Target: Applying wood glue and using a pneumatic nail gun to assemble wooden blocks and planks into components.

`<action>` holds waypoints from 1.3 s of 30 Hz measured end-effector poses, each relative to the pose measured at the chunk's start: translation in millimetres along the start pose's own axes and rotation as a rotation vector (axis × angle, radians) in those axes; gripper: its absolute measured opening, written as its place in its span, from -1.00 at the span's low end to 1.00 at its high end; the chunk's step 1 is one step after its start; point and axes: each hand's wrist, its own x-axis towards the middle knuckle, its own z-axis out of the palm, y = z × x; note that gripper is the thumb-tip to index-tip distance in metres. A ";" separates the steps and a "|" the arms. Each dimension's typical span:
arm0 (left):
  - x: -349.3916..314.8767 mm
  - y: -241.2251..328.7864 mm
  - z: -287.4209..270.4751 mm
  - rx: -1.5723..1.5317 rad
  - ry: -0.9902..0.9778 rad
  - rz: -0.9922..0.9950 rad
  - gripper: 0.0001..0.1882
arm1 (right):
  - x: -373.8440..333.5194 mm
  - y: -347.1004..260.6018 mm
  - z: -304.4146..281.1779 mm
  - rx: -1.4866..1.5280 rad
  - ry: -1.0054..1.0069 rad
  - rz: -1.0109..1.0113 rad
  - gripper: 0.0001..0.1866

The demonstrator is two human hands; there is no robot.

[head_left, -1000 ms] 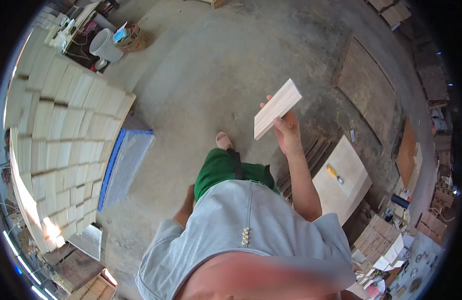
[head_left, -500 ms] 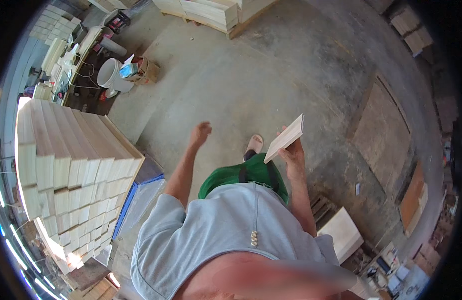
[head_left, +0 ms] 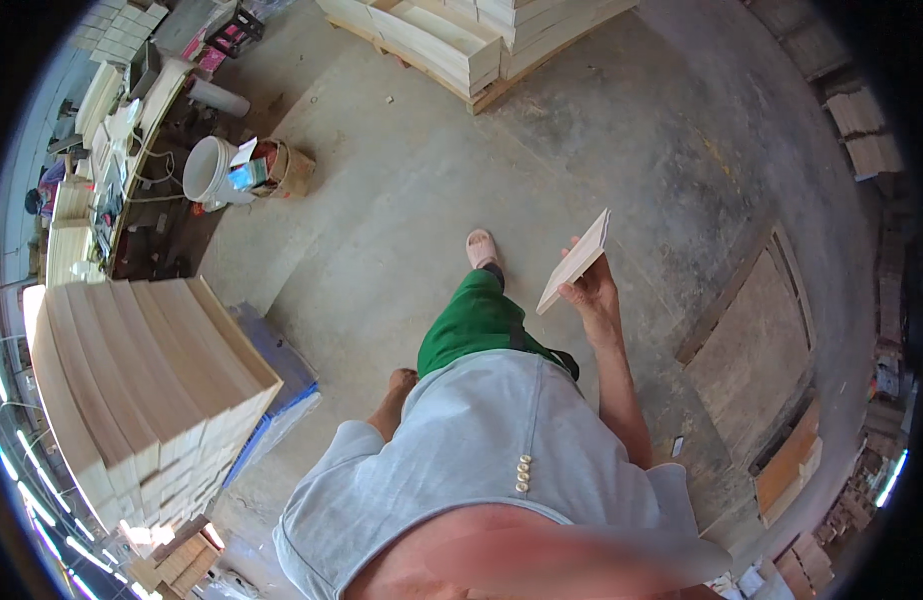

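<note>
My right hand point(head_left: 596, 290) is closed around a pale wooden board point(head_left: 572, 268), held tilted out in front of me. The thumb lies on the near side, and fingertips show past the far edge. A line runs along the board; I cannot tell whether it is one piece or two together. My left hand point(head_left: 404, 380) hangs low beside my hip, partly hidden by my shirt, with its fingers out of sight. The nearest thing on that side is a tall stack of pale boards point(head_left: 162, 350) on a blue pallet point(head_left: 272, 415).
Ahead on the left stand a white bucket point(head_left: 210, 170) and a carton point(head_left: 294, 172) beside a cluttered workbench point(head_left: 147, 130). Pale wooden boxes point(head_left: 437, 45) sit on a pallet at the far side. A flat brown panel point(head_left: 757, 345) lies on the concrete floor to the right.
I have stepped forward, and the bucket, carton and far boxes appear nearer. My left hand has swung back to my hip. The board stays in my right hand.
</note>
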 end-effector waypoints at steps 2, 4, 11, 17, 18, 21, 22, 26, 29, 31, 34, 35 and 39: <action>63.8 55.2 -24.5 0.051 -0.068 -0.057 -0.67 | 32.4 -17.2 3.5 0.027 0.011 0.042 -0.04; 128.5 135.7 -53.7 0.286 0.146 0.391 -0.70 | 78.2 -34.5 2.8 0.060 0.018 0.063 -0.04; 227.7 485.6 -206.1 -0.151 0.147 0.577 -0.61 | 181.1 -55.4 -28.5 0.028 0.072 -0.004 -0.09; 282.3 600.8 -194.7 -0.393 0.007 0.640 -0.58 | 263.8 -75.0 -86.4 0.074 0.124 0.055 -0.18; 291.9 605.4 -182.3 -0.473 -0.063 0.594 -0.58 | 277.9 -80.7 -97.4 0.061 0.159 0.058 -0.19; 292.2 628.8 -156.6 -0.583 -0.132 0.361 -0.57 | 319.1 -92.6 -138.1 0.042 0.182 0.060 -0.20; 290.0 635.1 -152.1 -0.644 -0.125 0.304 -0.52 | 330.8 -100.7 -149.9 -0.016 0.166 0.084 -0.19; 317.8 671.7 -157.1 -0.790 -0.035 0.296 -0.39 | 379.2 -129.3 -180.2 -0.133 0.135 0.138 -0.17; 341.7 710.4 -178.9 -0.767 0.027 0.303 -0.39 | 410.3 -137.2 -190.1 -0.183 0.146 0.158 -0.17; 356.8 736.2 -199.3 -0.772 0.037 0.321 -0.37 | 428.2 -143.0 -186.5 -0.171 0.168 0.168 -0.17; 402.5 768.1 -221.6 -0.736 0.147 0.353 -0.34 | 451.9 -142.6 -181.1 -0.180 0.190 0.176 -0.16; 412.9 777.1 -226.9 -0.701 0.249 0.357 -0.32 | 458.7 -144.5 -178.3 -0.187 0.199 0.182 -0.16; 437.2 819.9 -243.8 -0.723 0.365 0.292 -0.17 | 483.7 -152.4 -162.5 -0.186 0.253 0.212 -0.20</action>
